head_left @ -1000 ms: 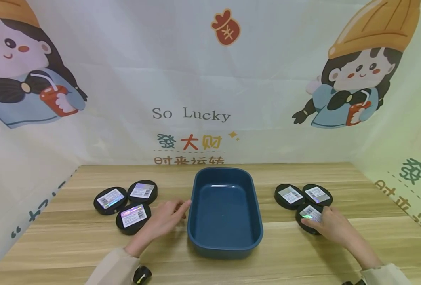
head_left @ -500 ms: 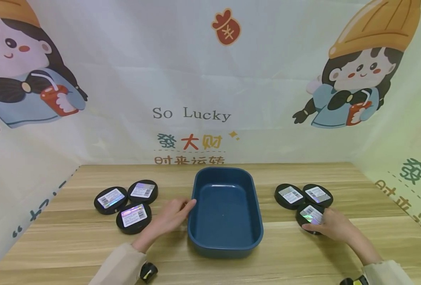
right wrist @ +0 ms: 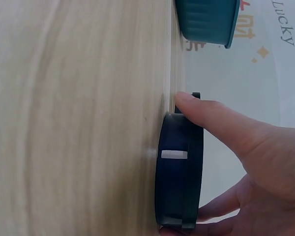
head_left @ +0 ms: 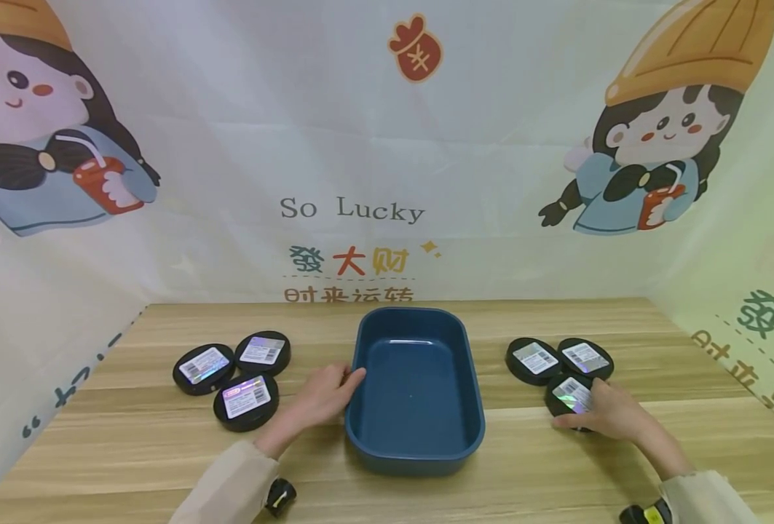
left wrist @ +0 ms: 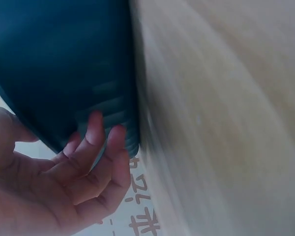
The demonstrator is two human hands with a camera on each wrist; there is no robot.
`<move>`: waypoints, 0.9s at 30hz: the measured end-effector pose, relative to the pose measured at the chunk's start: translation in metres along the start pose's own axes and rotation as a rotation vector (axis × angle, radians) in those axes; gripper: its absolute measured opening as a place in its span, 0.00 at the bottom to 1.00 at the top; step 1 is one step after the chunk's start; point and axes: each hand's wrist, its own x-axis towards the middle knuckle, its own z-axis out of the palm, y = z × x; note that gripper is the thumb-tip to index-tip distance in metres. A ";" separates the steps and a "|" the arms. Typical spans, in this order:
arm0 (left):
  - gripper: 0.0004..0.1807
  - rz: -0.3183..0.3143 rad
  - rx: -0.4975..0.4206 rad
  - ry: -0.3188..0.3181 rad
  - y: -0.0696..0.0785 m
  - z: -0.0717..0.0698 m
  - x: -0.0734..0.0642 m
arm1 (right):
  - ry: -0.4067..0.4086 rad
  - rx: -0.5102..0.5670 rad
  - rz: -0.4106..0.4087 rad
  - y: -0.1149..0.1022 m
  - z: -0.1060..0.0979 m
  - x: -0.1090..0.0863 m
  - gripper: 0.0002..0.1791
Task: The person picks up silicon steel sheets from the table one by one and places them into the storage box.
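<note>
My left hand (head_left: 324,395) holds the left side wall of a dark blue rectangular bin (head_left: 415,460). In the left wrist view its thumb goes over the rim, while the curled fingers (left wrist: 94,132) lie along the outer wall. To the right, my right hand (head_left: 616,413) grips the nearest of three flat round black cases (head_left: 569,395), thumb on one side and fingers on the other. That case bears a white label with a shiny patch. Seen from its side in the right wrist view, the black case (right wrist: 179,172) has a pale slot and lies low by the wooden tabletop.
Two more labelled black cases, one (head_left: 533,360) left and one (head_left: 585,358) right, touch behind the gripped one. Left of the bin sit three similar cases (head_left: 245,402) in a cluster. A printed cloth (head_left: 491,240) closes off the back and sides of the wooden table (head_left: 511,487).
My left hand has moved right onto the bin's rim, its thumb now over the edge. The right thumb has slid down to the near side of the case. Bin and cases have stayed put.
</note>
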 end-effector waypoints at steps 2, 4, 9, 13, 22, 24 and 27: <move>0.14 0.001 0.013 -0.002 0.000 0.002 0.001 | -0.011 -0.003 0.009 0.000 0.000 0.001 0.38; 0.13 0.005 0.039 -0.006 0.000 0.003 0.001 | -0.020 -0.011 0.014 0.000 0.000 0.003 0.40; 0.14 0.019 0.120 -0.005 0.002 0.004 0.002 | -0.032 -0.032 0.017 0.002 0.001 0.005 0.45; 0.17 0.013 0.160 0.008 0.004 0.005 0.003 | -0.036 -0.040 0.017 0.003 0.001 0.006 0.46; 0.20 0.022 0.225 0.035 0.010 0.006 0.003 | -0.002 -0.022 0.026 0.003 0.001 0.004 0.45; 0.21 0.025 0.224 0.041 0.010 0.006 0.002 | 0.006 -0.011 0.026 0.003 0.000 0.003 0.45; 0.21 0.032 0.218 0.046 0.010 0.006 0.002 | 0.019 0.012 0.027 0.003 0.000 0.002 0.45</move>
